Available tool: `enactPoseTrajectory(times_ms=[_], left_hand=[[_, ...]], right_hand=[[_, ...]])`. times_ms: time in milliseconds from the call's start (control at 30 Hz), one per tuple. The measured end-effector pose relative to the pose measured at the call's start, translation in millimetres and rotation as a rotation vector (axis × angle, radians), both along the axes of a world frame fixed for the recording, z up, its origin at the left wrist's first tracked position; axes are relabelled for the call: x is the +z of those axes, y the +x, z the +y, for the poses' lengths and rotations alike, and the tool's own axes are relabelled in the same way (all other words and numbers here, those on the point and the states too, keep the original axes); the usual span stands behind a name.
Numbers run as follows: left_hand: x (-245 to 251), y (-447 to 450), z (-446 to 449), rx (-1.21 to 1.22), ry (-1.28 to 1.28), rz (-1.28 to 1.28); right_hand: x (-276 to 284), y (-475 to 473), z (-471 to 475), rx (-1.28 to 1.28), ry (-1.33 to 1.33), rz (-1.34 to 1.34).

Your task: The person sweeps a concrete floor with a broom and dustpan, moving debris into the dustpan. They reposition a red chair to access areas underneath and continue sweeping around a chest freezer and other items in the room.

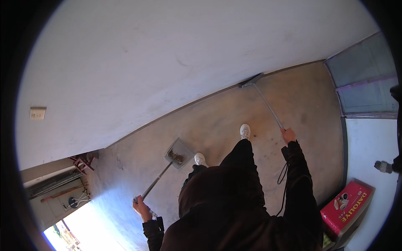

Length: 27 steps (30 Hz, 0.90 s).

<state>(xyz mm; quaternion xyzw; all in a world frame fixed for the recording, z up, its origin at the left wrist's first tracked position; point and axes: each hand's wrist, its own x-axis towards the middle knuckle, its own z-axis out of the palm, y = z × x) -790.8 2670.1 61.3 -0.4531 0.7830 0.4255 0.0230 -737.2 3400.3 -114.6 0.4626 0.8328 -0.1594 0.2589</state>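
My right hand (288,135) grips the grey handle of a broom (267,102). The broom's head (252,81) lies against the foot of the white wall, along the dark base strip. In my left hand (143,209) is the metal handle of a long-handled dustpan (157,180). Its translucent pan (185,149) rests on the floor just left of my left shoe, and a small heap of brownish debris (176,157) lies inside it. The bristles are mostly hidden by the angle of the head.
A white wall (163,69) runs across the front of the brown floor (213,125). At right stand a panelled door (364,75) and a red box (345,207) with printing. Reddish folded furniture (83,163) and a round stool (73,202) are at left, near a bright doorway (84,226).
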Motion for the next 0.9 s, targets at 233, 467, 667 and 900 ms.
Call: enactPoseTrajectory(times_ms=[233, 467, 667, 900], left_hand=[[-10.0, -11.9, 70.6, 0.281, -0.068, -0.022], [20.8, -15.2, 110.5, 0.255, 0.021, -0.043], [7.6, -13.7, 171.9, 0.306, 0.139, -0.041], [-6.5, 5.0, 185.0, 0.272, 0.181, -0.075]], right_hand=[[-74.0, -21.5, 123.3, -0.336, 0.177, 0.273], [-67.6, -67.2, 164.5, -0.438, -0.292, 0.418], [-53.1, -38.0, 82.2, -0.277, -0.565, 0.338], [-6.6, 25.0, 32.3, 0.118, -0.758, 0.100]])
